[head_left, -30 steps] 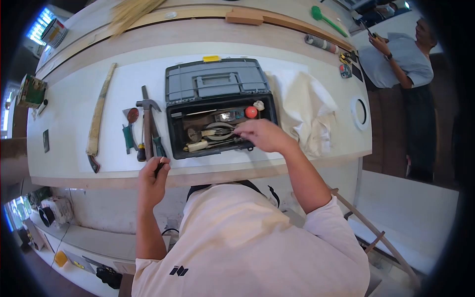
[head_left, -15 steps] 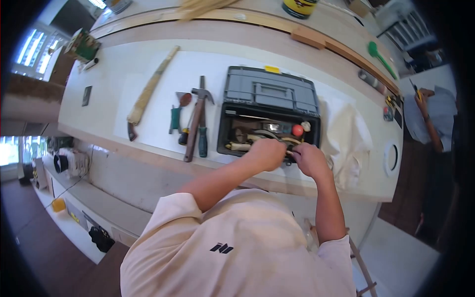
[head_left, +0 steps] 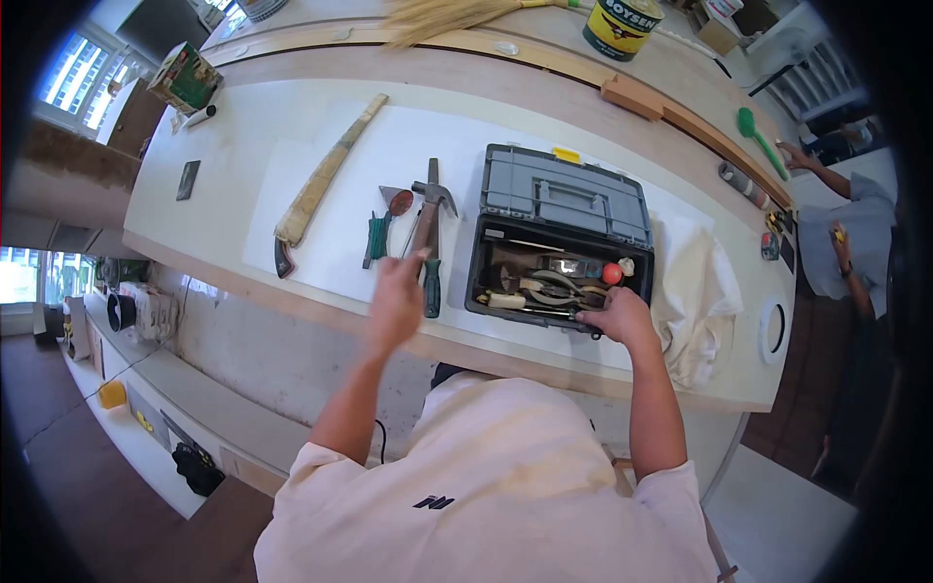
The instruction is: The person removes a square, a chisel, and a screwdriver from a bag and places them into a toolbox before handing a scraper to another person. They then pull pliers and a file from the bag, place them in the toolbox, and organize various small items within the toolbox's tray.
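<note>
The grey and black toolbox (head_left: 566,199) lies open on the table, with pliers (head_left: 556,284), a red ball (head_left: 611,273) and other tools inside. At its front right edge is my right hand (head_left: 622,316), fingers pinched at the rim; what they grip is too small to name. My left hand (head_left: 398,291), blurred by motion, is over the lower end of the hammer (head_left: 428,199); its fingers are smeared. A green-handled screwdriver (head_left: 431,290) lies just right of that hand. Left of the hammer are a green string reel (head_left: 377,236) and a scraper (head_left: 397,200).
A cloth-wrapped saw (head_left: 330,175) lies to the left. White cloth (head_left: 695,291) sits right of the toolbox. Beyond are a wooden strip (head_left: 632,97), a paint can (head_left: 622,27), a broom (head_left: 452,19) and a green brush (head_left: 758,136). A person (head_left: 850,228) stands at the right.
My left hand has left the toolbox and moved left to the hammer. My right hand stays at the box's front right. The view has shifted, and the other person's arm now reaches toward the table.
</note>
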`<action>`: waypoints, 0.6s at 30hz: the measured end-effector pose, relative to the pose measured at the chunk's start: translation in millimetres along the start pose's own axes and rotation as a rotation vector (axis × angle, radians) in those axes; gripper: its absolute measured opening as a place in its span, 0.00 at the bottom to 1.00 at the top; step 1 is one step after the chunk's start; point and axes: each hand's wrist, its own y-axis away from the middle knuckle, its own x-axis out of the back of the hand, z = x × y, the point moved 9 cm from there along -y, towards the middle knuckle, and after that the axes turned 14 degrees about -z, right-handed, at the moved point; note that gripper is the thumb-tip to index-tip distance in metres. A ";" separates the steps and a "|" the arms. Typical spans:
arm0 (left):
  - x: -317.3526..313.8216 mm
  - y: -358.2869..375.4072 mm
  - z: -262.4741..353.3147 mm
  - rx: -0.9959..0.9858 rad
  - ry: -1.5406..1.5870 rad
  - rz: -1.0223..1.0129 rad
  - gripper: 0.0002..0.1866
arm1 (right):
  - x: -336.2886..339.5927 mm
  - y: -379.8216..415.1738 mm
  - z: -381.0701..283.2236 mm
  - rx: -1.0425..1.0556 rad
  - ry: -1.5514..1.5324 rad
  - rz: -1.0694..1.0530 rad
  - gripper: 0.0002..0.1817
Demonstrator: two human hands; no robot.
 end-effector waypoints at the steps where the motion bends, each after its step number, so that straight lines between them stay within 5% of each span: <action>1: 4.0 -8.0 -40.6 0.024 -0.033 0.013 0.21 | 1.9 4.0 -2.0 -0.018 0.005 -0.014 0.31; 6: 21.0 -32.6 -68.0 0.056 -0.125 0.155 0.17 | 15.1 18.2 0.3 -0.075 0.019 -0.008 0.23; 11: 15.1 -31.4 -89.3 0.123 -0.144 0.101 0.18 | 33.9 54.2 9.6 0.011 0.050 0.445 0.13; 13: 8.0 -27.8 -124.9 0.014 -0.048 0.144 0.15 | 44.5 81.0 55.5 -0.010 -0.272 0.452 0.15; 16: 37.0 -7.6 -66.7 -0.006 -0.040 0.195 0.13 | 26.7 86.8 192.7 -0.152 -0.663 0.481 0.15; 18: 43.6 0.8 3.6 -0.115 -0.005 0.228 0.11 | -11.2 81.1 307.0 -0.185 -0.871 0.742 0.15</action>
